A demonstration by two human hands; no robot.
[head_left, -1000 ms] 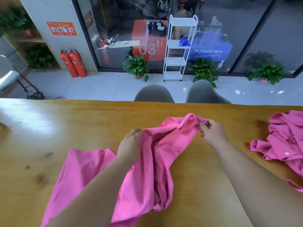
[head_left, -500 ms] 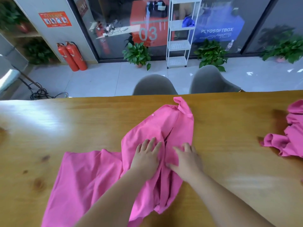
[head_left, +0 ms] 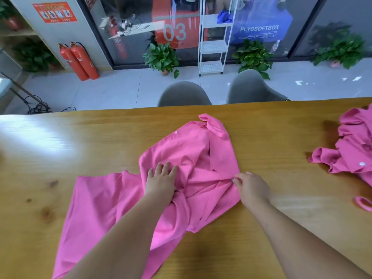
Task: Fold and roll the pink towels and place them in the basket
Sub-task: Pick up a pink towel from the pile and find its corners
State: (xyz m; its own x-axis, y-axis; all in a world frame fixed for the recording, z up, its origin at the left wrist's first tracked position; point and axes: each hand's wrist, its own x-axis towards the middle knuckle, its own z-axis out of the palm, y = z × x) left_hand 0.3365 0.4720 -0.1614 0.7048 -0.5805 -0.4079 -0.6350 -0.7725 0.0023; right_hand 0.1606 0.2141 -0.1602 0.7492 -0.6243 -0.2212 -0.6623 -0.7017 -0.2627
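A crumpled pink towel (head_left: pixel 187 150) with a white snap button lies across the middle of the wooden table (head_left: pixel 80 141), one flat part trailing toward the near left. My left hand (head_left: pixel 161 182) presses flat on its middle with straight fingers. My right hand (head_left: pixel 251 188) pinches the towel's right edge between thumb and fingers. No basket is in view.
A second heap of pink cloth (head_left: pixel 354 150) lies at the table's right edge, with a pink loop (head_left: pixel 364 204) near it. Two grey chairs (head_left: pixel 183 95) stand behind the far edge. Beyond are a white shelf rack (head_left: pixel 213 43), potted plants and red extinguishers (head_left: pixel 78 59).
A second ago both hands held the bunched towel up by its far end. It was laid down and pressed flat; now my right hand has shifted right and pinches the edge.
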